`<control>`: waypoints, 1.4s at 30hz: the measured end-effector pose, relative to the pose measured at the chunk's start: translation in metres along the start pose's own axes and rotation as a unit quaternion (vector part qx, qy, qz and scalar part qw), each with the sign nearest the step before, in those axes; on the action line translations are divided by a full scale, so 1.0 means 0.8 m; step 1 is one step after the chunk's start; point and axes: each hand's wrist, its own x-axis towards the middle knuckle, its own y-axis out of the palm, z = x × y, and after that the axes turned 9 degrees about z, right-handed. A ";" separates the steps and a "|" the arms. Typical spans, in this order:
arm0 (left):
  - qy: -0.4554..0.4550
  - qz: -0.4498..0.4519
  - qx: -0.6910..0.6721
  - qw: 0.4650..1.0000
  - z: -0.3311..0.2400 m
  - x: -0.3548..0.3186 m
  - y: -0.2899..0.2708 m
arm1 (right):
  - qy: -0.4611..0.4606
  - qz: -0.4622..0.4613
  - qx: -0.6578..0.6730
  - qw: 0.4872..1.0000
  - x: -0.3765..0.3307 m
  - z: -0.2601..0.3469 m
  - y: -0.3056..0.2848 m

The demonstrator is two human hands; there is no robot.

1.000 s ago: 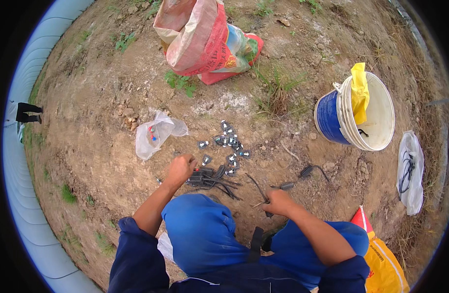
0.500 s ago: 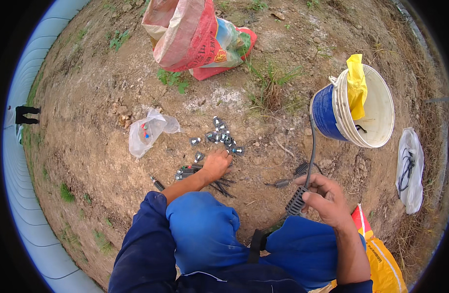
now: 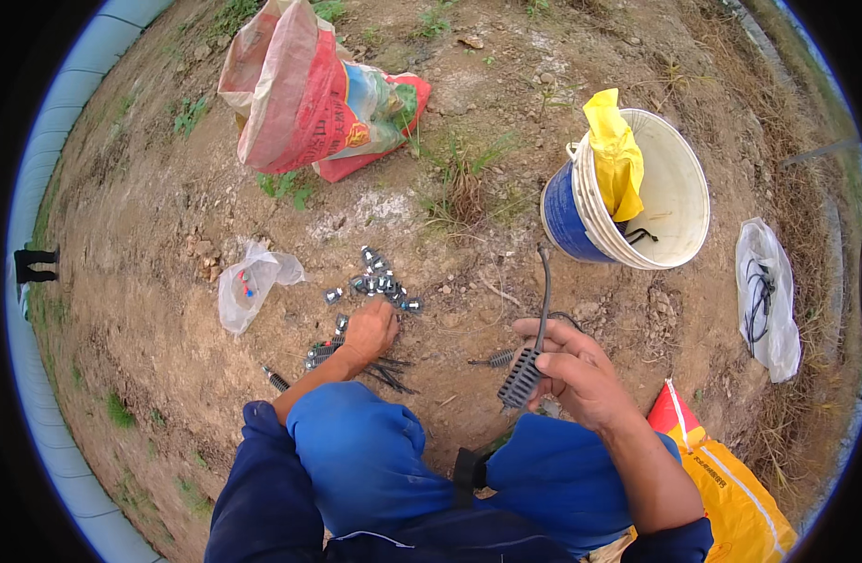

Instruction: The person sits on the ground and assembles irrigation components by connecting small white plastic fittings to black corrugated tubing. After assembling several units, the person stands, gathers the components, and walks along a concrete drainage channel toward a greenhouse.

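Note:
My right hand [image 3: 581,377] holds a dark grey, ribbed cable weight-like piece [image 3: 522,377] between thumb and fingers. A black flexible tube [image 3: 545,296] rises from its top. My left hand [image 3: 371,328] reaches down at the near edge of a pile of small black fittings [image 3: 379,280] with white and green parts. Its fingers are bent together, and the tips are hidden. Under and beside my left wrist lie several black ribbed pieces [image 3: 323,354] and thin black stems [image 3: 389,377]. Another ribbed piece [image 3: 499,358] rests on the soil left of my right hand.
A white and blue bucket [image 3: 564,220] with a yellow bag [image 3: 615,155] stands far right. A red woven sack [image 3: 295,113] stands at the back. Clear plastic bags lie left [image 3: 236,298] and right [image 3: 778,324]. A yellow sack [image 3: 731,497] is near right; a person [image 3: 37,266] stands far left.
The whole view has shifted, so the sack, bucket and pile appear further left. My left hand stays at the pile; my right hand keeps hold of the ribbed piece.

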 end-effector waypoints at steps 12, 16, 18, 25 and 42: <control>-0.009 0.210 -0.797 0.567 -0.099 0.046 -0.320 | -0.144 0.129 0.138 0.971 0.003 0.041 0.026; 0.049 0.228 -0.840 0.489 -0.141 0.053 -0.355 | -0.188 0.168 0.109 0.962 0.003 0.070 0.055; 0.080 0.234 -0.850 0.466 -0.153 0.057 -0.361 | -0.224 0.169 0.068 0.957 0.004 0.075 0.063; 0.146 0.195 -0.830 0.501 -0.159 0.068 -0.351 | -0.305 0.131 0.019 0.943 0.003 0.076 0.076; 0.170 0.075 -0.777 0.602 -0.141 0.069 -0.358 | -0.297 0.097 0.014 0.950 0.002 0.075 0.074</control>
